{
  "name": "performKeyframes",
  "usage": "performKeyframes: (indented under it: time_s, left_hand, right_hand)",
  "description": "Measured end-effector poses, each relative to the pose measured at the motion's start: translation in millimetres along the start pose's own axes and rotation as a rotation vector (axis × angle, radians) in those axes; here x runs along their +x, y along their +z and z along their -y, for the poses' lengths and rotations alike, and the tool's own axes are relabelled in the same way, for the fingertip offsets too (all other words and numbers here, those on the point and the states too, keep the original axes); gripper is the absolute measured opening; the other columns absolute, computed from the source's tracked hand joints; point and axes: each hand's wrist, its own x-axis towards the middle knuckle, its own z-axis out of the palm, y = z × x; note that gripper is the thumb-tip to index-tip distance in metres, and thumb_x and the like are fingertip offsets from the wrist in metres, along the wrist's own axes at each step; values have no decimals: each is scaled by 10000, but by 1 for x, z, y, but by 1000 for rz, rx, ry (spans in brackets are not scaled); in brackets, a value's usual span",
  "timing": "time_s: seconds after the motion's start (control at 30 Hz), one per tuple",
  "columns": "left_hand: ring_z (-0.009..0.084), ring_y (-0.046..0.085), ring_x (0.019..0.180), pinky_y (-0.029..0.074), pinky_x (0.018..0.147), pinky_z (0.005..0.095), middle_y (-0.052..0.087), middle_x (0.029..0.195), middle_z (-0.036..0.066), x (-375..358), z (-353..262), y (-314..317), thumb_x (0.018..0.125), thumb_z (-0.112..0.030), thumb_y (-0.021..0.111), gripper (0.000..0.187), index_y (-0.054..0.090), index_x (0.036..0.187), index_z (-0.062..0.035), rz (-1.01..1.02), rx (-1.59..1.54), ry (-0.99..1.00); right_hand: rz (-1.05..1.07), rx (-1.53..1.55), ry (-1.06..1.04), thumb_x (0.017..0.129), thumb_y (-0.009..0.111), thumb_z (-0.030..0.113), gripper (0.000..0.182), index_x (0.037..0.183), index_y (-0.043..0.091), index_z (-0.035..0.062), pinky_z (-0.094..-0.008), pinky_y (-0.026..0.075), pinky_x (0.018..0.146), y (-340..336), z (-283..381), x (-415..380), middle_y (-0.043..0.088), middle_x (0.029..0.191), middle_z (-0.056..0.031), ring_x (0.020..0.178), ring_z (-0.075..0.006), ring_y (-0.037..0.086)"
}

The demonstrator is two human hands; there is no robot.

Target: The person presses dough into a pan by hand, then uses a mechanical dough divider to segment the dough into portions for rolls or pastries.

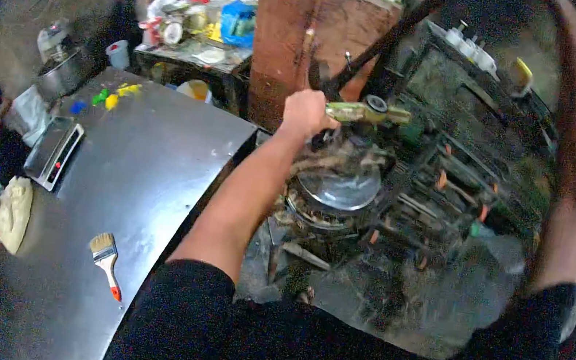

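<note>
Left hand (pixel 305 112) closed round greenish lever handle (pixel 367 112), just above round metal press plate (pixel 337 187). Right arm raised along frame edge; right hand out of view, state unknown. Handle looks rigid, heavy, greasy, likely slippery; best gripped near free end. Left of press: steel worktop (pixel 158 162) bearing brush (pixel 107 261), scale (pixel 54 151), dough (pixel 12 211). Room dim, cluttered.

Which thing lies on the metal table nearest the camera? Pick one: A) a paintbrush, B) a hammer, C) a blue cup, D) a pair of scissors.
A: the paintbrush, with pale bristles and a red-tipped handle, lies on the metal table closer to the camera than the scale and the coloured bits.
</note>
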Motion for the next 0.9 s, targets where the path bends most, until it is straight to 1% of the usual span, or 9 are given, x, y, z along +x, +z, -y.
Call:
performKeyframes:
  time_s: [0.1,0.23,0.3,0.37,0.4,0.57,0.6,0.7,0.9]
  left_hand:
    - [282,676,853,543,750,384,691,895,147,5,4,12,583,-555,795,597,706,865,-36,1,33,3]
    - [291,675,849,543,741,384,687,886,162,11,0,18,576,-579,791,630,702,859,-22,64,58,17]
    - [304,676,825,539,712,392,687,830,175,9,2,27,548,-595,800,644,703,811,-15,87,3,-37]
    - [320,675,811,537,699,404,683,825,191,11,1,29,562,-653,760,699,700,801,1,52,42,49]
    - [320,675,811,537,699,404,683,825,191,14,0,26,562,-653,760,699,700,801,1,71,61,81]
    - [362,660,844,524,743,432,673,856,229,26,-5,39,693,-809,495,877,698,841,31,59,27,2]
    - [391,642,897,502,799,456,661,910,257,26,-11,32,807,-762,364,873,689,893,43,110,-9,-23]
    - [417,624,932,480,838,477,644,951,283,37,-15,42,889,-683,270,849,672,927,64,39,-40,-117]
    - [422,615,898,475,818,476,637,890,294,91,-1,97,945,-550,289,730,672,831,61,-22,-7,-63]
  right_hand:
    - [344,-253,38,787,577,180,272,1016,572,33,-402,506,655,-67,-17,-86,628,810,-159,740,-285,626]
    - [1283,-530,334,735,637,151,527,1236,487,82,-437,503,768,-111,-51,-198,626,975,-189,917,-342,622]
    - [1102,-572,723,646,663,65,614,1240,512,78,-435,453,890,-87,-28,-309,591,1082,-208,1058,-380,558]
    - [930,-404,520,631,700,69,599,1208,539,84,-434,423,914,-78,-33,-416,572,1065,-226,1082,-393,528]
    - [865,-312,664,631,705,72,590,1200,550,90,-429,416,920,-79,-27,-439,579,1018,-229,1074,-390,526]
    - [901,-186,571,612,632,66,361,969,579,61,-466,464,712,-77,-51,-414,567,757,-233,780,-431,551]
    - [828,-192,516,604,637,72,315,909,565,47,-469,471,670,-76,-52,-417,568,714,-229,729,-439,557]
    - [976,-47,691,595,656,90,304,876,548,56,-480,462,604,-78,-51,-397,587,709,-210,691,-428,567]
    - [925,-156,576,625,674,108,227,742,496,29,-406,420,568,-57,-85,-445,500,617,-175,595,-343,531]
